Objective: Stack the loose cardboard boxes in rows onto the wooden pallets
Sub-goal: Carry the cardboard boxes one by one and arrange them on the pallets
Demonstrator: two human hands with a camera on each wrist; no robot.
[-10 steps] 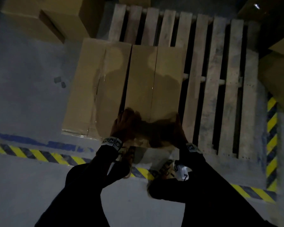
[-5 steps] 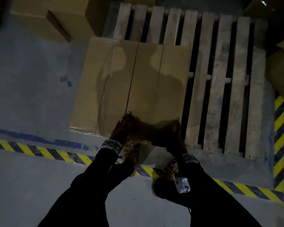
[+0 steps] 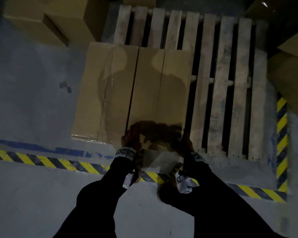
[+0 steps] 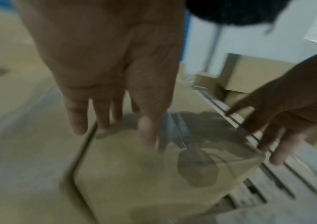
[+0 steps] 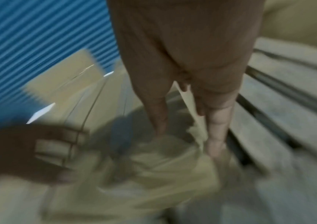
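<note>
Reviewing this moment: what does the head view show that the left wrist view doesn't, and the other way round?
Head only: the yellow-and-black striped floor tape, the first long tan cardboard box lying whole on the wooden slatted pallet, and more stacked boxes behind. Left wrist only: the left hand with its straight fingers close up, though blurred. Both: the second long tan cardboard box between the left hand and the right hand.

I see my arms in long black sleeves [image 3: 100, 200]. Each wrist wears a grey band [image 3: 126, 152] printed with black-and-white square markers; below the bands, white tags [image 3: 183, 183] with similar markers hang at the cuffs.
</note>
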